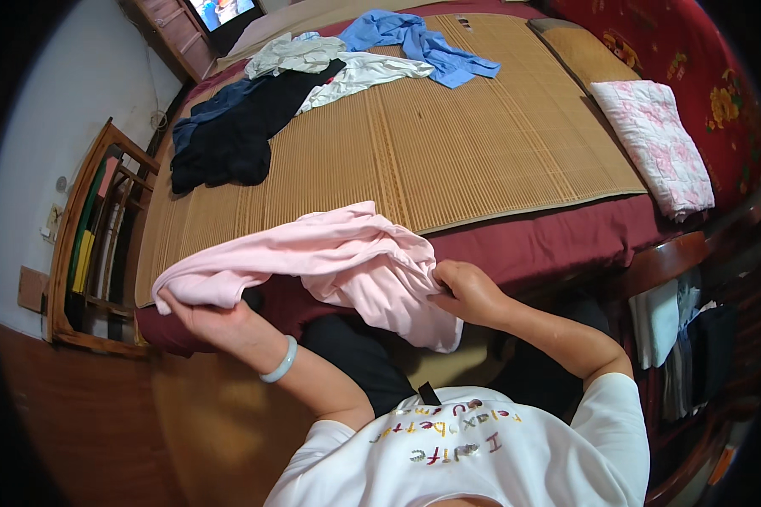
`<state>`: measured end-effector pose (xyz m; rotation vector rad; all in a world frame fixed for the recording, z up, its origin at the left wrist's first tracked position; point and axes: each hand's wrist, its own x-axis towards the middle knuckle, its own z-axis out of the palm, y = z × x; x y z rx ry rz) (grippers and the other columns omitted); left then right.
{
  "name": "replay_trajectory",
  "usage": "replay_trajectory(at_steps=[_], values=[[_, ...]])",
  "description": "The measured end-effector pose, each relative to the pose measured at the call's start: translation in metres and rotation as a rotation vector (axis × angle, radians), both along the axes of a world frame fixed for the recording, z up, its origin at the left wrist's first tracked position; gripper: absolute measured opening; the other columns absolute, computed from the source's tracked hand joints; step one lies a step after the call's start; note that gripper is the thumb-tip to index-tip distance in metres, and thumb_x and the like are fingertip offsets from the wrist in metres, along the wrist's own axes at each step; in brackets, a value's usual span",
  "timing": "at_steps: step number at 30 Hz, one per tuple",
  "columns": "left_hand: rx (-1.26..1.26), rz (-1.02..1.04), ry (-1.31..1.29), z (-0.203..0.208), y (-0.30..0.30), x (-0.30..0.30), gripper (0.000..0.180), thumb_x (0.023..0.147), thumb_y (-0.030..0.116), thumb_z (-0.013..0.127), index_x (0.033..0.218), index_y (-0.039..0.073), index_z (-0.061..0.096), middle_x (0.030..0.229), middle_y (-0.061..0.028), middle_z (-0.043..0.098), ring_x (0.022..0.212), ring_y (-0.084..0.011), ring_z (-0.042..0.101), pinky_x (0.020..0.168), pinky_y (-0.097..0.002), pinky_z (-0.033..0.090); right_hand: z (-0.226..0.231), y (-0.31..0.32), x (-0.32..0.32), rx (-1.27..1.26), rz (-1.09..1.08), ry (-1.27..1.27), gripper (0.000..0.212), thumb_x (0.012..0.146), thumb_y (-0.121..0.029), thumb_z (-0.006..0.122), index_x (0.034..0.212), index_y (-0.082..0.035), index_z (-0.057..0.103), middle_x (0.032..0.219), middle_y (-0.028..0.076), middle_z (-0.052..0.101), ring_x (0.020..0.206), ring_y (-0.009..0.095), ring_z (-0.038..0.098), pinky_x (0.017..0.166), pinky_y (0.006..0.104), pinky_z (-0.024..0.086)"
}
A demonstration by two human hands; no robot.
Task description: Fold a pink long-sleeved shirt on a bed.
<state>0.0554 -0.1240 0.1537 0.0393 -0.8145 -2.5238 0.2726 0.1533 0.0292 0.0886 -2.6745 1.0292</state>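
Your left hand and right hand grip the pink garment; bunching near your right could cause creases.

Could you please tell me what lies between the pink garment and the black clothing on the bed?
In the head view, brown slatted mat shows between the pink garment and the black clothing.
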Motion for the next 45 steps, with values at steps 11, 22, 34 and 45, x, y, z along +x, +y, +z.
replay_trajectory(at_steps=[11, 22, 34, 45], values=[[-0.952, 0.597, 0.094, 0.004, -0.036, 0.045, 0.039, 0.102, 0.028, 0.044, 0.119, -0.005, 0.056, 0.116, -0.0197, 0.058, 0.109, -0.0258, 0.06, 0.099, -0.0358, 0.048, -0.02, 0.016, 0.037, -0.481, 0.262, -0.657, 0.047, 0.077, -0.029, 0.083, 0.109, -0.002, 0.06, 0.09, 0.006, 0.065, 0.081, 0.012, 0.058, 0.073, 0.0303, 0.048], [-0.882, 0.873, 0.094, 0.001, -0.062, 0.045, 0.029, 0.097, 0.024, 0.047, 0.094, -0.003, 0.058, 0.093, -0.0071, 0.052, 0.085, -0.0165, 0.051, 0.082, -0.0279, 0.047, 0.066, 0.083, 0.082, 0.175, 0.073, -0.863, 0.041, 0.077, -0.041, 0.073, 0.096, -0.006, 0.067, 0.087, 0.018, 0.067, 0.082, 0.038, 0.065, 0.072, 0.0448, 0.049], [0.232, 0.792, -0.06, 0.0, -0.087, 0.0, 0.027, 0.096, 0.017, 0.06, 0.109, -0.005, 0.053, 0.107, -0.0142, 0.063, 0.092, -0.0241, 0.065, 0.096, -0.0359, 0.053, 0.176, 0.139, 0.001, 0.656, -0.329, -0.142, 0.04, 0.069, -0.028, 0.082, 0.1, -0.008, 0.067, 0.098, 0.012, 0.066, 0.092, 0.032, 0.064, 0.085, 0.0423, 0.045], [0.008, 0.747, 0.104, 0.009, -0.051, 0.008, 0.022, 0.093, 0.008, 0.056, 0.113, 0.001, 0.051, 0.105, -0.0206, 0.064, 0.084, -0.0312, 0.069, 0.072, -0.0467, 0.063, 0.008, 0.216, 0.027, -0.136, -0.968, 0.088, 0.021, 0.084, -0.015, 0.071, 0.099, -0.001, 0.069, 0.083, 0.011, 0.07, 0.072, 0.019, 0.066, 0.064, 0.0308, 0.051]])
